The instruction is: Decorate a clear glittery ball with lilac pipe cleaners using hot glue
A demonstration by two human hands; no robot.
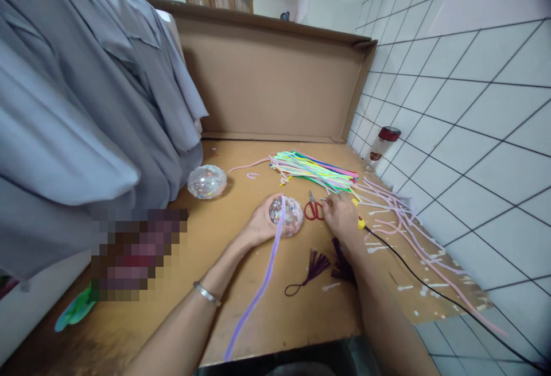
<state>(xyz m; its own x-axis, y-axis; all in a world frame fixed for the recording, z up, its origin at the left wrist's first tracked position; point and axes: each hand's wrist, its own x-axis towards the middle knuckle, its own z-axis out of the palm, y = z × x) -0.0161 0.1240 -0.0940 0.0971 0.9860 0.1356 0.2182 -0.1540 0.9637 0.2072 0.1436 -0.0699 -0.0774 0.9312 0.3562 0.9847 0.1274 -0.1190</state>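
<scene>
Purple stem (272, 256) slants forward-right to clear ball (293, 213) cupped in left hand (260, 221); right hand (342, 214) curls, contents unclear.

Lane opening left, right side crowding.
Worktop (215, 222) is showing a bare lane left of the left hand (264, 221); red scissors (310, 211) are plugging the gap toward the right hand (341, 215); purple stem (270, 272) is trailing nearward, black cord (395, 251) is snaking right, cardboard panel (271, 83) is walling off the back.

speckled clear ball (295, 214) | purple strip (266, 275) against it, tail curving nearward
</scene>
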